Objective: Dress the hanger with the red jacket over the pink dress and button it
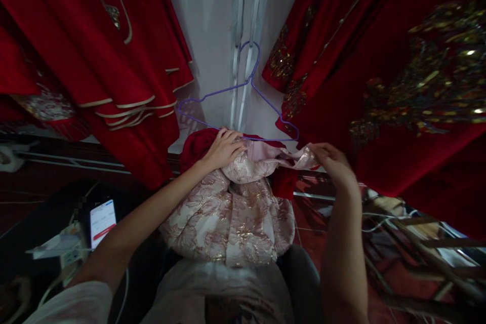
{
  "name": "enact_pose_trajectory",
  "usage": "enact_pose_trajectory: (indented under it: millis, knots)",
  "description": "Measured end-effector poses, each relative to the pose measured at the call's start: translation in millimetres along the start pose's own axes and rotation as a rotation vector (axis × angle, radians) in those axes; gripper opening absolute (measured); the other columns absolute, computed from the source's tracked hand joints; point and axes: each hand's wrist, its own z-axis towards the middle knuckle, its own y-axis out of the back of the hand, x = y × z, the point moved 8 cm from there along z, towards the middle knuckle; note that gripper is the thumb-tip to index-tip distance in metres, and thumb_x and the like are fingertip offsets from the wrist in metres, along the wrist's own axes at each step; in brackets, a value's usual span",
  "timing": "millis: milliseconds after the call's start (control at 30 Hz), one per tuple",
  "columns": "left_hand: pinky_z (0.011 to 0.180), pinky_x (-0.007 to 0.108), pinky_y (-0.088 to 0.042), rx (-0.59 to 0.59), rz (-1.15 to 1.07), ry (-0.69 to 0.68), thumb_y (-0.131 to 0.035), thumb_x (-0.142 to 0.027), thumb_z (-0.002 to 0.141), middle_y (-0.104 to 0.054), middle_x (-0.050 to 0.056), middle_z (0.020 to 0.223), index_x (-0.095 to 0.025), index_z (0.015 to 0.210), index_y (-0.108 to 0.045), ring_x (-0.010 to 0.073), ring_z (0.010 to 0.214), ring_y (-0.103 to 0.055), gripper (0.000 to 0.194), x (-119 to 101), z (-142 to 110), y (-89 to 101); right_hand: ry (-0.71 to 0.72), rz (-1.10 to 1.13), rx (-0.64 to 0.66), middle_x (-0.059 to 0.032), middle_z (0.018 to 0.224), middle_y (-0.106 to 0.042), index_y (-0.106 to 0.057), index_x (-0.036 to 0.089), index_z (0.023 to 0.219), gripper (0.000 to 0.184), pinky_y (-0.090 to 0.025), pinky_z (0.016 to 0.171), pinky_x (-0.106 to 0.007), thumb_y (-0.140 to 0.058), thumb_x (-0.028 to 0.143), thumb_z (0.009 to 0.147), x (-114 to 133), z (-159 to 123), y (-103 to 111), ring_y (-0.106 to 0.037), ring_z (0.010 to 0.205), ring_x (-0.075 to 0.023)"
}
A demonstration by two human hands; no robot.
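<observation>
A pink and gold brocade garment (231,217) with a red velvet part (197,144) lies bunched in front of me, over a dark chair. My left hand (224,149) rests on its top edge, fingers curled over the fabric. My right hand (332,162) pinches a pale pink strip of the same garment (299,159) and holds it out to the right. A purple wire hanger (243,93) stands just behind the garment, its lower bar touching the fabric near my left fingers.
Red velvet robes with gold trim (125,61) hang at the left, red robes with gold sequins (417,91) at the right. A lit phone (102,220) lies at the lower left beside cables. Wooden bars (417,243) and white cords fill the lower right.
</observation>
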Motion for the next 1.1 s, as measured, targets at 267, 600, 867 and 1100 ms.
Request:
enact_pose_trajectory:
  millis: [267, 600, 867, 1100]
  knots:
    - [0.101, 0.045, -0.03, -0.025, -0.071, 0.023, -0.046, -0.037, 0.092, -0.061, 0.005, 0.114, -0.023, 0.092, -0.069, 0.0213, 0.106, -0.05, 0.026, -6.9, -4.3, 15.2, 0.098, -0.039, -0.357, -0.0054, 0.08, -0.071, -0.067, 0.021, 0.086, 0.029, -0.053, 0.072, -0.035, -0.063, 0.046, 0.072, -13.4, 10.6, 31.0, -0.066, 0.077, -0.0231]
    - [0.099, 0.046, -0.031, -0.034, 0.0, 0.0, -0.046, -0.036, 0.092, -0.062, 0.007, 0.113, -0.022, 0.091, -0.068, 0.0228, 0.105, -0.051, 0.026, -10.2, -5.3, 17.5, 0.095, -0.145, -0.416, -0.012, 0.104, -0.071, -0.07, 0.02, 0.093, 0.039, -0.043, 0.099, -0.046, -0.062, 0.054, 0.075, -1.4, 3.6, 29.6, -0.058, 0.114, -0.031]
    - [0.099, 0.044, -0.03, -0.016, -0.115, 0.012, -0.047, -0.037, 0.092, -0.063, 0.005, 0.112, -0.023, 0.09, -0.068, 0.0209, 0.104, -0.052, 0.026, -8.4, -5.2, 23.5, 0.142, -0.018, -0.393, -0.0102, 0.095, -0.072, -0.07, 0.019, 0.096, 0.043, -0.053, 0.082, -0.04, -0.062, 0.056, 0.074, 17.2, -5.3, 5.8, -0.067, 0.093, -0.0273]
    - [0.097, 0.043, -0.031, -0.021, -0.142, 0.031, -0.047, -0.039, 0.091, -0.063, 0.004, 0.112, -0.023, 0.088, -0.069, 0.0198, 0.103, -0.052, 0.026, -14.6, -2.0, 18.6, 0.456, -0.134, -0.199, -0.004, 0.085, -0.07, -0.067, 0.021, 0.09, 0.033, -0.05, 0.072, -0.028, -0.053, 0.05, 0.084, 99.1, -3.8, -55.2, -0.064, 0.078, -0.0183]
